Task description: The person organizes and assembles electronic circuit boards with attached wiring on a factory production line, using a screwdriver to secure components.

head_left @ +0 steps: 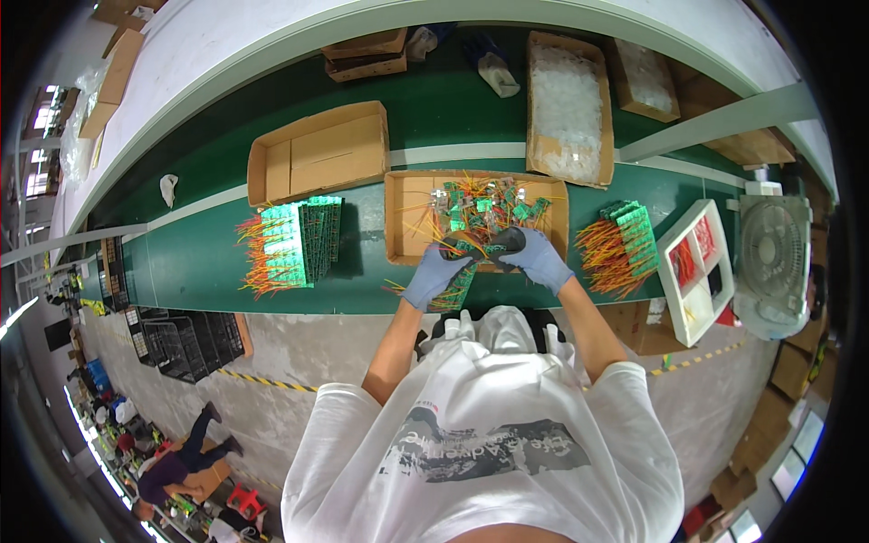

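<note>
My gloved left hand (436, 275) is closed at the near edge of a cardboard box, over a green circuit board panel (460, 288) with orange and yellow wires. The panel runs from under its fingers toward me. Close beside it, my gloved right hand (540, 258) has its dark fingertips curled inward; what they pinch is hidden. Beyond both hands, the cardboard box (398, 195) holds a heap of small green circuit boards (484, 206) with wires. Wired board panels stand stacked on the left (291, 244) and on the right (625, 246).
An open cardboard box (317, 154) stands back left; another box (566, 100) holds clear plastic pieces. A white divided tray (692, 271) with red parts and a fan (774, 258) are at the right. Black crates (181, 344) stand low left. A person (181, 462) is farther off.
</note>
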`<state>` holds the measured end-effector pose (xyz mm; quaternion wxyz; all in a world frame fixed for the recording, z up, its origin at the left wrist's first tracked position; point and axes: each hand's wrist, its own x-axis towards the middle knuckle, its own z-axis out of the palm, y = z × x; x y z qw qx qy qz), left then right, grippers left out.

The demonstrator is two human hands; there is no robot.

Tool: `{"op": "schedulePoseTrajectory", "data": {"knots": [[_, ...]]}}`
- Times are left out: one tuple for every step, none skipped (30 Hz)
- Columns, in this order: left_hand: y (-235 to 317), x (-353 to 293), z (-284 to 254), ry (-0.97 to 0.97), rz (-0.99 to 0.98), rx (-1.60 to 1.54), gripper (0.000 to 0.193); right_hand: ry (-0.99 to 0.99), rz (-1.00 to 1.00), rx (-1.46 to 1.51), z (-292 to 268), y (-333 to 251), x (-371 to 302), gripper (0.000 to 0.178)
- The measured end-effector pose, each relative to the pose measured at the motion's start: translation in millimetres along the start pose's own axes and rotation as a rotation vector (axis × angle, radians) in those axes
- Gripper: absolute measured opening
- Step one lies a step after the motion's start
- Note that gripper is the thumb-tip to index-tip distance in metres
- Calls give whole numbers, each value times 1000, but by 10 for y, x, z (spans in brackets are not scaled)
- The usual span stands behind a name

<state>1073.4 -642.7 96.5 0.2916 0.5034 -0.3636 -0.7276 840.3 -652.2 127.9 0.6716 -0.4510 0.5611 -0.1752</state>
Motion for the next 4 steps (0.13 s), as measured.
{"op": "schedulePoseTrajectory", "data": {"knots": [[-2,13,-5,-65,1,46,35,-30,33,-10,-34,95,41,36],[-71,43,-31,-60,2,45,35,-34,31,-12,-33,140,76,36],[-216,113,-46,-7,87,265,34,-3,43,-60,-30,186,112,37],[-444,185,-77,58,168,480,34,16,54,-115,-1,216,161,38]]}}
